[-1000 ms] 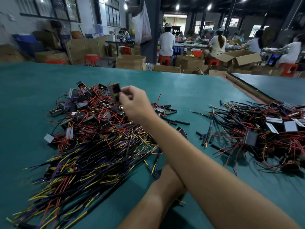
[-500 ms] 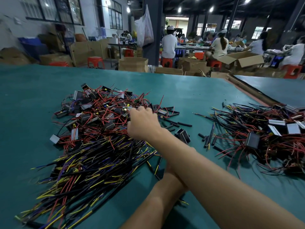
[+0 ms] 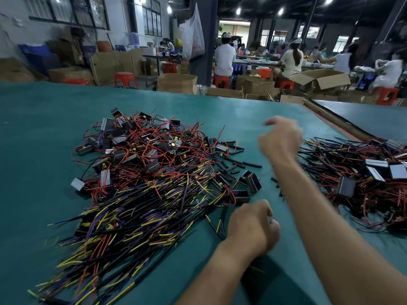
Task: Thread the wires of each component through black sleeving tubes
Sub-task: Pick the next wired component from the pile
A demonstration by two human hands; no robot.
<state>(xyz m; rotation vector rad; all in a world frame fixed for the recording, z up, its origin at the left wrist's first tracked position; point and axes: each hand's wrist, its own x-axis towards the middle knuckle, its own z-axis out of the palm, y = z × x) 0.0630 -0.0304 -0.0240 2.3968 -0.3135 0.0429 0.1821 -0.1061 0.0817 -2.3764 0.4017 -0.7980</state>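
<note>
Green counter [image 3: 44, 150]. Left pile [image 3: 143, 148]: small boxy components, red wires tangled. Nearer camera, sleeved wires [image 3: 132, 219], yellow and purple tips fanned out. Short black sleeving tubes [image 3: 243, 164] loose between piles. Right pile [image 3: 363, 175] similar tangle. Right hand [image 3: 280, 142] raised between piles, blurred, fingers loosely bent. Left hand [image 3: 251, 227] low by counter, fingers curled; contents hidden. Background: cardboard boxes [image 3: 321, 79], red stools [image 3: 125, 77], seated people.
</note>
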